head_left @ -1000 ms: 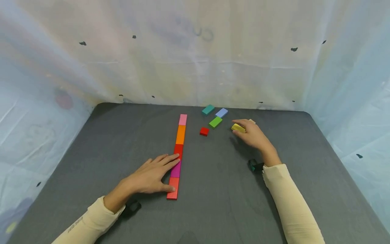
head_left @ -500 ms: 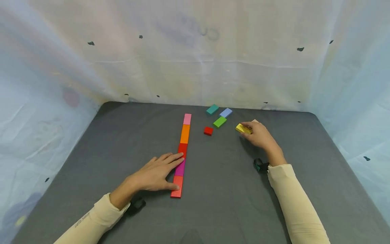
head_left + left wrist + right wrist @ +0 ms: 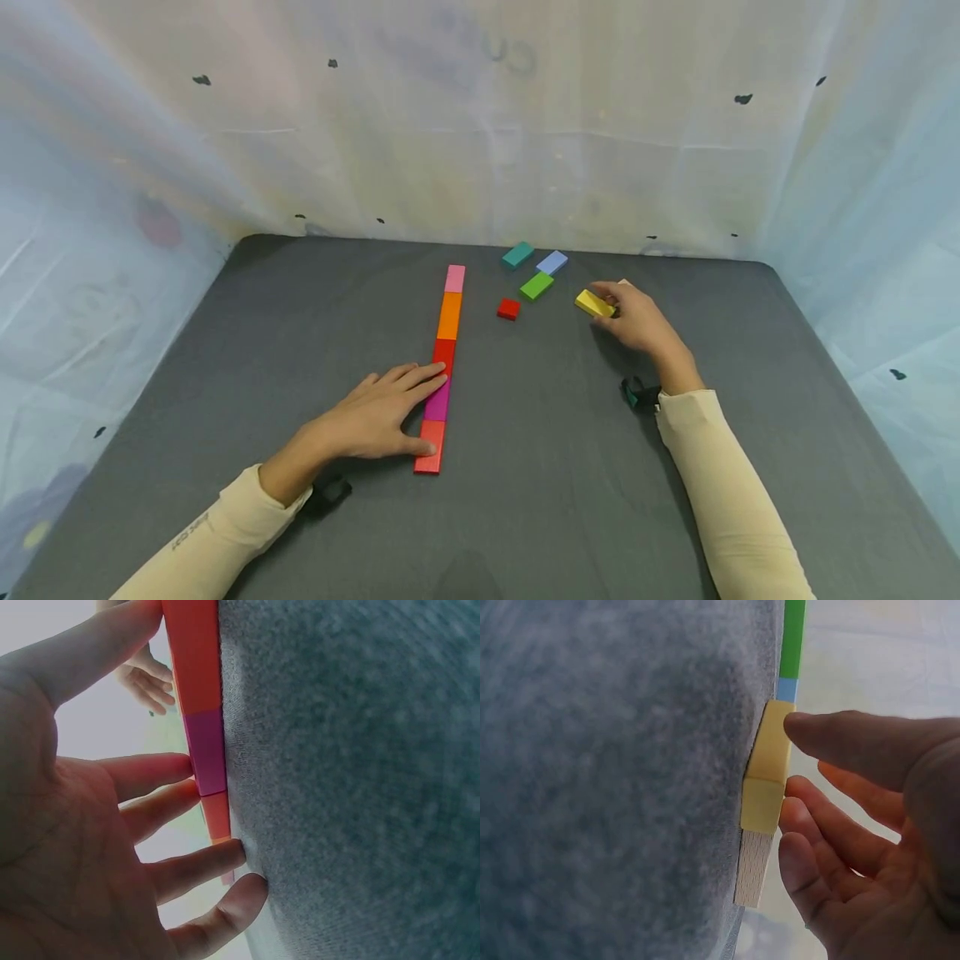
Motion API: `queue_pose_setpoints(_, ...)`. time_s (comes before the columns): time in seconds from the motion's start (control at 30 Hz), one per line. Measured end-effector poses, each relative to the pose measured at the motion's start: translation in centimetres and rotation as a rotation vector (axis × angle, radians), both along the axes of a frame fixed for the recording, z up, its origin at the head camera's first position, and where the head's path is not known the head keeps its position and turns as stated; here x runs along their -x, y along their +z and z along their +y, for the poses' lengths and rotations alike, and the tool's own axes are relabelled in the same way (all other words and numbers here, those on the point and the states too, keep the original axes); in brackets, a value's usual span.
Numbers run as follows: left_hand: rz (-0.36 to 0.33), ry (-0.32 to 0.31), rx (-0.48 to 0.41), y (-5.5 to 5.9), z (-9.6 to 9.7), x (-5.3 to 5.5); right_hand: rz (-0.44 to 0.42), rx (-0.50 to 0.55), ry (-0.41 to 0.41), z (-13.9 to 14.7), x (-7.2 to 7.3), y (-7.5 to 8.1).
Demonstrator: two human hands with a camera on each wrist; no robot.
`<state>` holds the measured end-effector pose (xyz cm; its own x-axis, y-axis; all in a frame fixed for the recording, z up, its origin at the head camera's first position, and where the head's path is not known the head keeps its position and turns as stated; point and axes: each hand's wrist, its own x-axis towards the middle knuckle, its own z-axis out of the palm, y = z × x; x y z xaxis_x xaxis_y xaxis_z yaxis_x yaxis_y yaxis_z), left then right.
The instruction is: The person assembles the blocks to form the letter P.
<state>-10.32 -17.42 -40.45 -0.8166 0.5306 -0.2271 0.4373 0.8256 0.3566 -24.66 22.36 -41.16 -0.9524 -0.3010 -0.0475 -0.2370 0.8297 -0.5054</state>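
Observation:
A straight row of flat coloured blocks runs away from me: coral (image 3: 430, 462), magenta (image 3: 437, 407), red (image 3: 445, 351), orange (image 3: 449, 316) and pink (image 3: 454, 279). My left hand (image 3: 375, 418) lies along the row's left side, fingers extended, with the thumb over the coral block and fingertips at the magenta and red ones. At the right, my right hand (image 3: 639, 321) is beside a yellow block (image 3: 592, 302), thumb and loosely bent fingers spread around its near end. The right wrist view shows a plain wooden block (image 3: 754, 870) behind the yellow block; my hand mostly hides it in the head view.
Between row and right hand lie a small red block (image 3: 508, 309), a green block (image 3: 537, 287), a light blue block (image 3: 552, 262) and a teal block (image 3: 517, 255). The dark grey table (image 3: 525, 500) ends at a pale hanging sheet (image 3: 480, 183) at the back and sides.
My right hand has shifted slightly right along the yellow block, leaving more of it showing. The left hand stays on the row. The head view has shifted a little.

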Motion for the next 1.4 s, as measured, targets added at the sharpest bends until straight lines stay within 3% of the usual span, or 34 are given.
queue_pose_setpoints(0.53, -0.023, -0.002, 0.022, 0.5, -0.1, 0.3, -0.015, -0.023, -0.019, 0.1, -0.5, 0.2)
queue_pose_setpoints(0.77, -0.044, -0.001, 0.013, 0.3, -0.1, 0.0, -0.036, -0.058, -0.012, 0.0, -0.5, -0.5)
queue_pose_setpoints(0.97, -0.037, -0.01, 0.007, 0.3, 0.1, -0.1, 0.028, -0.113, 0.033, -0.7, -0.3, -0.5)
queue_pose_setpoints(1.27, -0.045, -0.007, 0.004, 0.2, 0.1, -0.1, 0.108, -0.138, 0.069, -1.9, 0.7, 1.2)
queue_pose_setpoints(1.4, -0.043, -0.002, 0.002, 0.3, 0.1, 0.0, 0.208, -0.139, 0.119, -2.7, 1.4, 1.3)
